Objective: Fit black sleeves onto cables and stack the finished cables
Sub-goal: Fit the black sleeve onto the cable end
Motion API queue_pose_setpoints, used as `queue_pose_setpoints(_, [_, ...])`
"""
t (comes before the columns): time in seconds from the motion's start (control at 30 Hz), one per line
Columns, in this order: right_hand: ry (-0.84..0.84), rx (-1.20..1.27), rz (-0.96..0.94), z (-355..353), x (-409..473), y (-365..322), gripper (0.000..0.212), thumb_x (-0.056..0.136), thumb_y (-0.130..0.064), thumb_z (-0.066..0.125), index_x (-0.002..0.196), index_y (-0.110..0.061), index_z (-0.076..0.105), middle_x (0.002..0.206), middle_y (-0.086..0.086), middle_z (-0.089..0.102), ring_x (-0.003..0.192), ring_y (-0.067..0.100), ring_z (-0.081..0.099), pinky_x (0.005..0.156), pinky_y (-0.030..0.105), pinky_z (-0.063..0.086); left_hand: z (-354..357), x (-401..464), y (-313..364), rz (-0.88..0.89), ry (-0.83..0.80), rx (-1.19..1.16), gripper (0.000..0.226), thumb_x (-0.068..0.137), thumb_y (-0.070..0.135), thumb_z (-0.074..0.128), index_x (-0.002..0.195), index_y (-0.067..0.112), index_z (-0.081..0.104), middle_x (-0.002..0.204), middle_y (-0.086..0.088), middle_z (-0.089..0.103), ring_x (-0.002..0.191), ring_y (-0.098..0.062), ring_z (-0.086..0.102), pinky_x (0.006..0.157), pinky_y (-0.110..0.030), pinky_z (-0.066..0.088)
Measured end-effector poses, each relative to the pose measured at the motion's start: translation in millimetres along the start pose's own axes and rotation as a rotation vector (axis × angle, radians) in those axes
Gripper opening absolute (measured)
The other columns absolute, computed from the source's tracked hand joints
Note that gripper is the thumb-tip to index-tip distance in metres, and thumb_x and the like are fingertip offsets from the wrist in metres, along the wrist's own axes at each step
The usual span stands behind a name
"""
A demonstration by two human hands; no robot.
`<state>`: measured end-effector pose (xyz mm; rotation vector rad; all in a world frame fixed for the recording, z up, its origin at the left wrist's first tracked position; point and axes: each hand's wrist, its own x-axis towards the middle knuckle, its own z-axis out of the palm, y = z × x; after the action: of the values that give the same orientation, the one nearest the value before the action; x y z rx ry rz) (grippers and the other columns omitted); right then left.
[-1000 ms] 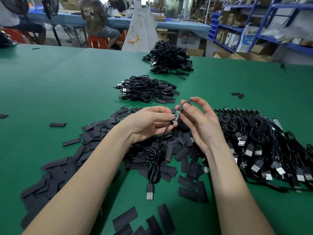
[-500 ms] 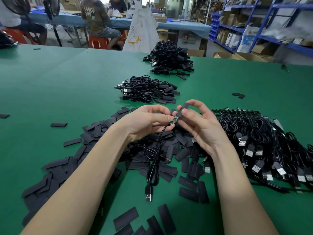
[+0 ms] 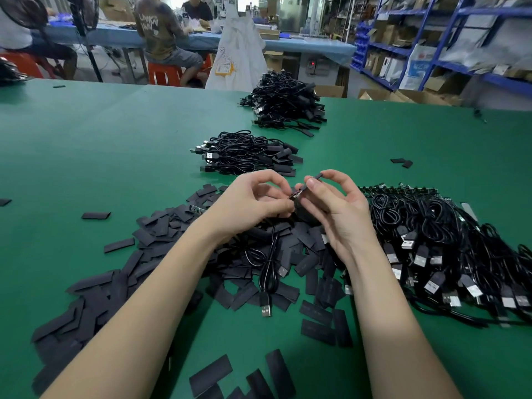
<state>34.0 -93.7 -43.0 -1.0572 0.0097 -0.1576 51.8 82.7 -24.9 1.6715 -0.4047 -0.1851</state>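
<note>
Near edge: loose black sleeves [image 3: 211,372] scattered flat on green table [image 3: 86,145]. Just beyond, USB plug [image 3: 266,308] of the working cable [image 3: 269,263] hung down over the big sleeve pile [image 3: 161,228], slack and unsupported. Risk noted: dangling plug could snag in pile and tug cable end out of the sleeve mid-fit.

Above pile: left hand [image 3: 250,205] curled, fingertips pinching cable's board end. Right hand [image 3: 336,208] curled, thumb and forefinger pinching black sleeve [image 3: 312,182], sleeve mouth touching board end; how far on, could not tell, fingers hid the joint. Judged step: sleeve just starting over the end. Risk: flat sleeve mouth could catch on board corner and fold or skew if pushed off-axis.

Right: unsleeved cables [image 3: 449,240] in a tangled heap; loops could drag along later.

Far: two finished stacks, nearer stack [image 3: 247,154] and farther stack [image 3: 285,102]. Nearer stack low and loose, could spread when added to.
</note>
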Motion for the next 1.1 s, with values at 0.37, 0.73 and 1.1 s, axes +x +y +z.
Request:
queue_pose_setpoints(0.37, [0.004,-0.010,0.053,2.7,-1.4,4.0,0.024,0.086,-0.001,0.076,0.100,-0.013,0.061,0.087,0.008,0.077,0.082,0.019,0.075,0.073,0.028,0.061,0.2,1.5,-3.0,0.103,0.088,0.116,0.015,0.081,0.003,0.082,0.092,0.009,0.073,0.082,-0.010,0.076,0.074,-0.017,0.072,0.080,-0.030,0.059])
queue_pose_setpoints(0.73, [-0.018,-0.096,0.015,6.1,-1.6,9.1,0.027,0.086,-0.004,0.076,0.109,-0.018,0.075,0.092,0.006,0.078,0.090,0.017,0.075,0.079,0.027,0.060,0.8,2.5,-7.0,0.090,0.128,0.129,0.013,0.081,0.008,0.083,0.089,0.011,0.072,0.077,-0.005,0.077,0.069,-0.013,0.072,0.072,-0.023,0.057])
queue_pose_setpoints(1.1, [0.040,-0.074,0.010,6.4,-0.7,12.2,0.025,0.087,-0.003,0.075,0.106,-0.019,0.075,0.090,0.006,0.078,0.084,0.018,0.075,0.082,0.032,0.062,10.3,-0.6,-5.8,-0.027,0.154,0.031,0.018,0.085,0.018,0.081,0.087,0.004,0.070,0.073,-0.014,0.075,0.064,-0.023,0.068,0.068,-0.032,0.058])
